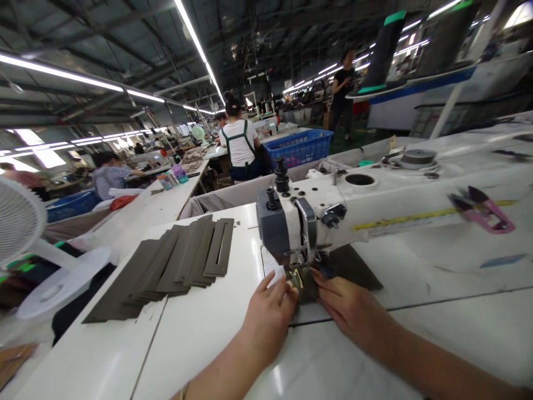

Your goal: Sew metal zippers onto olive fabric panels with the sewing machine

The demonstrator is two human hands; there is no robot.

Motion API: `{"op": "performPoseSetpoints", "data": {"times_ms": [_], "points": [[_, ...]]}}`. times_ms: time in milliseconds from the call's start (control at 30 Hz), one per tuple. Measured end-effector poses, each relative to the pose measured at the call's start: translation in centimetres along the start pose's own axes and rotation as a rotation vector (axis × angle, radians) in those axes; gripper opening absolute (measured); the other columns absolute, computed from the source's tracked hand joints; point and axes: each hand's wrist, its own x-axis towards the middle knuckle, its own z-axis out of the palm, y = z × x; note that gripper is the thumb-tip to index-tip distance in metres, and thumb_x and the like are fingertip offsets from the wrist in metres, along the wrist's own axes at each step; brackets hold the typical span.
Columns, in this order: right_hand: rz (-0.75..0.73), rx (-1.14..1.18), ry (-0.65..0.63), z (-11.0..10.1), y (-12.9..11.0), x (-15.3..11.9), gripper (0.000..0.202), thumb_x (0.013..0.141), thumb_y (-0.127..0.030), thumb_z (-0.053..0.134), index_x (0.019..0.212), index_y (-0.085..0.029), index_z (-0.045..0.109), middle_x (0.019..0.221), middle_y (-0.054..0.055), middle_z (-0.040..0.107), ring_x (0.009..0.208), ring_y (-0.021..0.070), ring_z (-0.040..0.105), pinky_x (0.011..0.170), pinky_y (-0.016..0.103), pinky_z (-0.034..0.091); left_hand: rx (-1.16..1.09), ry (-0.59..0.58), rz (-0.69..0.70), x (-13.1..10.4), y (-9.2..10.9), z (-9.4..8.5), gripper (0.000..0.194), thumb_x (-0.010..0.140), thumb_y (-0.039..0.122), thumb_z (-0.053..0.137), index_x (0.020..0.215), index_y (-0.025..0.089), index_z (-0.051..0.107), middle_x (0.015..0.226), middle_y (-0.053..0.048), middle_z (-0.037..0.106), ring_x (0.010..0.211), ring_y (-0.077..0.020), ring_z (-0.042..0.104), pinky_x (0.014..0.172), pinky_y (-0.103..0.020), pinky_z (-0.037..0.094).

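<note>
A dark olive-grey fabric piece [308,291] lies under the needle area of a white sewing machine [297,222]. Along it runs a short gold strip that looks like zipper teeth [298,278]. My left hand [268,311] has its fingers curled and closed at the piece's left edge, next to the gold strip. At the right edge, my right hand [353,308] pinches the fabric with thumb and forefinger close to the presser foot. A wider dark panel [356,266] extends behind the machine head, to the right; whether it joins the held piece is hidden.
Several flat dark panels [175,261] lie fanned on the white table [208,333] at left, the end one slotted. Pink-handled snips [493,216] rest against the machine arm. A white fan [20,228] stands far left. Co-workers and a blue crate [297,147] are beyond.
</note>
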Motion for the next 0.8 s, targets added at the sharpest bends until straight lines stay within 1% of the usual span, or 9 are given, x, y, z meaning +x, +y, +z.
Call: {"op": "performPoseSetpoints", "data": {"times_ms": [67,167,233,333,400,500,567,633,800], "points": [[-0.023,-0.019,-0.014,0.1,0.2,-0.2,0.032,0.085,-0.008,0.035,0.09,-0.017,0.066,0.09,0.01,0.068,0.089,0.0197,0.064,0.082,0.035,0.053,0.046,0.004,0.028,-0.3,0.2,-0.1,0.023,0.086,0.008,0.038,0.098,0.014,0.056,0.096,-0.01,0.065,0.09,-0.018,0.062,0.097,-0.042,0.044],[-0.03,-0.021,-0.026,0.4,0.5,-0.2,0.032,0.084,-0.008,0.035,0.087,-0.018,0.065,0.089,0.009,0.067,0.089,0.0196,0.064,0.08,0.033,0.054,0.07,-0.061,0.022,-0.3,0.1,-0.1,0.021,0.086,0.009,0.039,0.096,0.014,0.057,0.09,-0.009,0.065,0.083,-0.0169,0.063,0.098,-0.042,0.042],[-0.037,-0.023,-0.046,0.5,0.8,-0.1,0.032,0.084,-0.007,0.034,0.083,-0.017,0.064,0.087,0.009,0.067,0.086,0.0197,0.064,0.078,0.032,0.054,0.061,-0.088,0.017,-0.1,-0.1,-0.1,0.02,0.085,0.009,0.04,0.095,0.014,0.057,0.088,-0.008,0.064,0.083,-0.0167,0.063,0.099,-0.042,0.041],[-0.012,-0.014,-0.093,0.6,1.1,0.1,0.031,0.084,-0.008,0.033,0.077,-0.017,0.063,0.083,0.009,0.066,0.085,0.0211,0.064,0.077,0.034,0.054,0.062,-0.087,0.008,0.3,-0.3,0.1,0.017,0.086,0.01,0.041,0.093,0.014,0.056,0.084,-0.006,0.063,0.081,-0.0163,0.063,0.098,-0.04,0.041],[0.034,-0.002,-0.114,0.6,1.3,0.3,0.029,0.083,-0.008,0.035,0.076,-0.017,0.062,0.084,0.009,0.066,0.085,0.0215,0.064,0.077,0.035,0.053,0.084,-0.072,0.011,0.7,-0.4,0.3,0.017,0.087,0.009,0.04,0.089,0.013,0.057,0.08,-0.006,0.062,0.078,-0.0163,0.063,0.097,-0.039,0.043],[0.075,-0.001,-0.09,0.6,1.3,0.6,0.029,0.082,-0.009,0.035,0.081,-0.018,0.063,0.086,0.009,0.066,0.083,0.0209,0.064,0.073,0.032,0.054,0.112,-0.037,0.043,1.1,-0.6,0.6,0.019,0.087,0.007,0.038,0.086,0.011,0.057,0.078,-0.007,0.061,0.079,-0.0173,0.062,0.092,-0.037,0.046],[0.058,-0.007,-0.055,0.6,1.3,0.8,0.03,0.083,-0.01,0.035,0.083,-0.019,0.064,0.085,0.009,0.067,0.08,0.0204,0.064,0.07,0.03,0.054,0.113,-0.011,0.058,1.2,-0.8,0.7,0.019,0.088,0.007,0.038,0.086,0.011,0.057,0.079,-0.008,0.061,0.08,-0.0178,0.062,0.09,-0.036,0.048],[0.043,-0.016,-0.041,0.6,1.4,0.9,0.031,0.084,-0.011,0.034,0.081,-0.019,0.064,0.082,0.009,0.067,0.076,0.0198,0.064,0.067,0.028,0.053,0.105,-0.004,0.059,1.2,-1.0,0.7,0.02,0.088,0.008,0.038,0.085,0.011,0.057,0.079,-0.008,0.061,0.08,-0.0177,0.062,0.089,-0.035,0.048],[0.067,-0.035,-0.072,0.9,1.8,0.6,0.028,0.081,-0.008,0.036,0.077,-0.019,0.062,0.082,0.009,0.067,0.074,0.0195,0.064,0.066,0.027,0.051,0.059,-0.066,0.06,1.0,-1.2,0.4,0.017,0.086,0.008,0.04,0.086,0.011,0.057,0.081,-0.008,0.062,0.087,-0.0188,0.061,0.092,-0.035,0.045]]}}
